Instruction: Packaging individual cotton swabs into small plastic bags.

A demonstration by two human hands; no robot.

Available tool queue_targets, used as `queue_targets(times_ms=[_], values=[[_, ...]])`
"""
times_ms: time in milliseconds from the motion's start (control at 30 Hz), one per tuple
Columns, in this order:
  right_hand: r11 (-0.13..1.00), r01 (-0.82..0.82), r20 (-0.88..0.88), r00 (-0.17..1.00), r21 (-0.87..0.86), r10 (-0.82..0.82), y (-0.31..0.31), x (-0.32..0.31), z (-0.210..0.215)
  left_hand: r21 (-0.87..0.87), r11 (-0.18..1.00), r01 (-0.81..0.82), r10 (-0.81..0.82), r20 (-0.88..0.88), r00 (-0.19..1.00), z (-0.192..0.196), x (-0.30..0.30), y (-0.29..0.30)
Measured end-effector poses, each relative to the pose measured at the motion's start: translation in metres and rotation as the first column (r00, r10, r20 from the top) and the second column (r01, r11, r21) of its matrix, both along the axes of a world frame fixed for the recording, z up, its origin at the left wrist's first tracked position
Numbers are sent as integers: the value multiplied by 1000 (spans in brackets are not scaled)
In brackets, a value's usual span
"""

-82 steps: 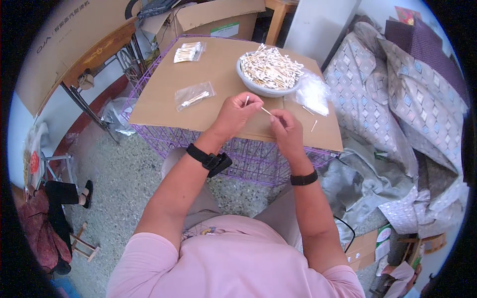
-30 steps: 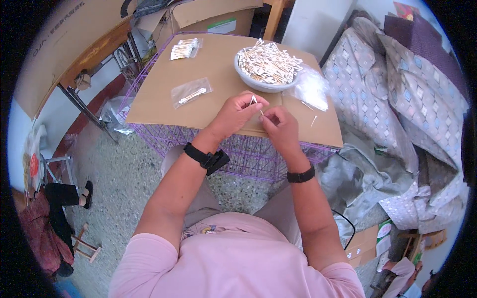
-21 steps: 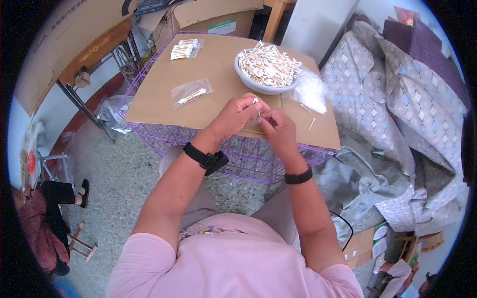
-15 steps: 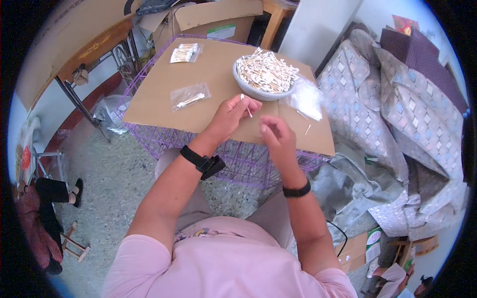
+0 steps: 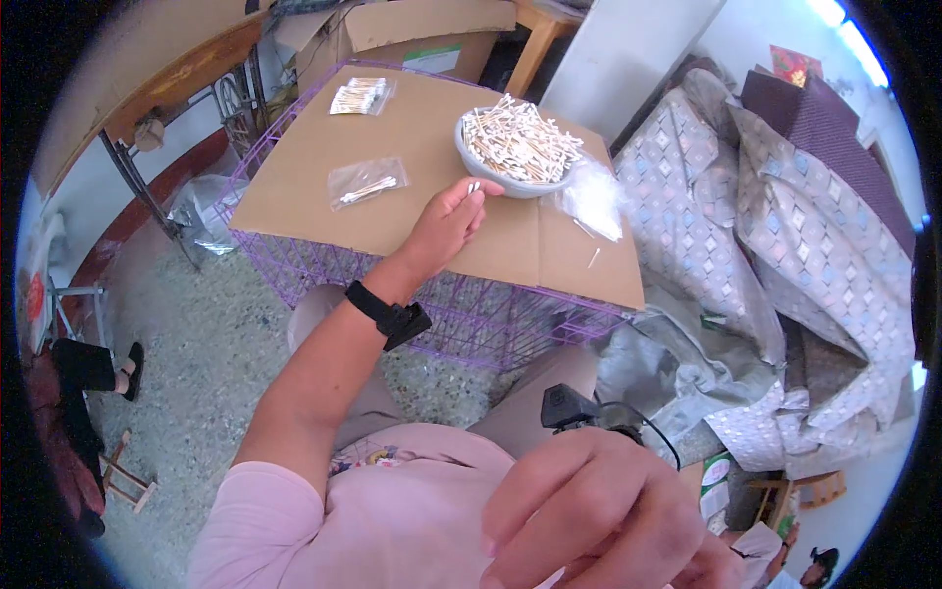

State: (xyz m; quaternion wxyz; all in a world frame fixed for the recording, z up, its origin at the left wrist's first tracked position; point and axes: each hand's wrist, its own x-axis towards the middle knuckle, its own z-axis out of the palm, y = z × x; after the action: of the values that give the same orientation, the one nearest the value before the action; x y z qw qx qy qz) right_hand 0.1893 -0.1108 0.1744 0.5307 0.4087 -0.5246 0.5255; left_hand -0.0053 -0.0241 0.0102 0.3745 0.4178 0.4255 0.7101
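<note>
My left hand [image 5: 446, 221] reaches over the cardboard table top [image 5: 412, 211] and pinches a few cotton swabs [image 5: 474, 186] beside the grey bowl [image 5: 491, 167] heaped with cotton swabs. My right hand [image 5: 603, 520] is pulled back close to the camera at the lower edge, fingers loosely curled, with nothing seen in it. A small clear bag with swabs [image 5: 366, 183] lies left of my left hand. Another filled bag [image 5: 359, 95] rests at the far left of the top.
A pile of empty clear bags [image 5: 593, 199] sits right of the bowl, with a loose swab [image 5: 594, 258] near the edge. The cardboard lies on a purple wire cage [image 5: 442, 304]. Patterned fabric [image 5: 756, 245] is heaped at right. A cardboard box [image 5: 422, 29] stands behind.
My right hand left the swabs and drew back up toward the camera. My left hand stayed over the cardboard holding swabs, now nearer the bowl.
</note>
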Motion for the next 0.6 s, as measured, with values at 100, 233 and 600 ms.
queue_targets(times_ms=[100, 233, 600], values=[[985, -103, 103, 991, 138, 89, -7, 8, -12, 2, 1000, -15, 15, 2, 1000, -1, -1, -5], [985, 164, 54, 985, 45, -167, -20, 8, -16, -36, 999, -5, 4, -10, 1000, 0, -1, -5], [680, 76, 496, 627, 729, -601, 9, 15, 46, -49, 992, -119, 100, -286, 953, -6, -21, 3]])
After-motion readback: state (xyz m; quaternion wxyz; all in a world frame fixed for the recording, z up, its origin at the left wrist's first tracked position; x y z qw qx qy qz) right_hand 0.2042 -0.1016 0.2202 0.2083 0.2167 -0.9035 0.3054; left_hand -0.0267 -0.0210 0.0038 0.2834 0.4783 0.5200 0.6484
